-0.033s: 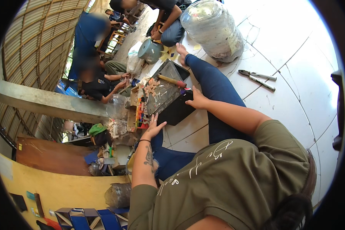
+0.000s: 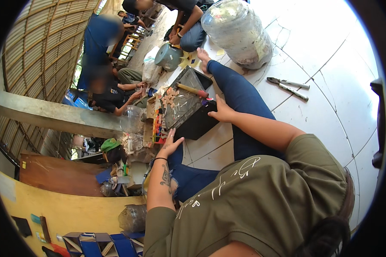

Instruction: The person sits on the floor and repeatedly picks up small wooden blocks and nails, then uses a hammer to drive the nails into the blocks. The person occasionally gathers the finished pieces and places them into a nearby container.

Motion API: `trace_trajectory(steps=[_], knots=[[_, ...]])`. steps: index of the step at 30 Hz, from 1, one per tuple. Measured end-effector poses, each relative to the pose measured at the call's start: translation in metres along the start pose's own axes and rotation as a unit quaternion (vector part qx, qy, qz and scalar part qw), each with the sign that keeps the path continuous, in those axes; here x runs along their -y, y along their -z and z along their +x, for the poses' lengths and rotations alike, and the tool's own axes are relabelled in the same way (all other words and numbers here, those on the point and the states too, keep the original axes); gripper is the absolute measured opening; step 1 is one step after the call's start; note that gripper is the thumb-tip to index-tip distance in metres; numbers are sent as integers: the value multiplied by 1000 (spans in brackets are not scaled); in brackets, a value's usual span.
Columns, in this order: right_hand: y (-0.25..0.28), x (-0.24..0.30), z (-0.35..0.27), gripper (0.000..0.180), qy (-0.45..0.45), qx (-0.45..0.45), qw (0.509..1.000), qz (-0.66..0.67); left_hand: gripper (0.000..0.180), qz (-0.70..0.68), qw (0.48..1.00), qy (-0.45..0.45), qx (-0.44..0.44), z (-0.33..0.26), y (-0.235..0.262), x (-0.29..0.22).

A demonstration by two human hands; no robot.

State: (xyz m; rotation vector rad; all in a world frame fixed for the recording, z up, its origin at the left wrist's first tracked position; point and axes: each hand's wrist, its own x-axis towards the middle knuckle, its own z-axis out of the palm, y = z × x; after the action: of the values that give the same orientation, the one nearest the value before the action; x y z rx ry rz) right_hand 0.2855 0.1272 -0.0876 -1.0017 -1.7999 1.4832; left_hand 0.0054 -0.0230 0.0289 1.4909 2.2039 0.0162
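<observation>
A black box [image 2: 198,121] stands on the floor between my legs, its top like a shallow tray. Small wooden pieces [image 2: 169,97] and thin pale nail-like bits lie on that top. Across them rests a tool with a tan-and-red handle [image 2: 194,89]; its kind is unclear. My left hand [image 2: 172,144] is at the box's near left corner, fingers stretched out and thumb apart. At the right end of the box, my right hand [image 2: 223,110] touches the side with thumb and fingers spread. Neither hand holds anything loose.
Combination pliers [image 2: 288,88] lie on the white tiles to my right. A large plastic-wrapped bundle [image 2: 239,36] stands ahead, near a grey bucket [image 2: 168,57]. A rack of colourful items [image 2: 158,127] sits left of the box. Several people work farther off.
My left hand has shifted very slightly at the box's corner. The box, the tool on it and my right hand look the same.
</observation>
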Motion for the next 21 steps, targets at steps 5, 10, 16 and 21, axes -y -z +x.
trace_trajectory(steps=[5,10,16,21], knots=[[0,0,-4,97,14,-78,983,166,100,207,953,218,43,-40,5,27],[-5,-4,-9,91,13,-72,976,205,110,193,895,326,236,-41,-9,19],[-7,-13,-18,83,40,-80,974,206,119,29,940,271,204,-72,-78,15],[-19,-5,-20,77,56,-97,980,167,99,166,955,190,156,-81,-128,3]])
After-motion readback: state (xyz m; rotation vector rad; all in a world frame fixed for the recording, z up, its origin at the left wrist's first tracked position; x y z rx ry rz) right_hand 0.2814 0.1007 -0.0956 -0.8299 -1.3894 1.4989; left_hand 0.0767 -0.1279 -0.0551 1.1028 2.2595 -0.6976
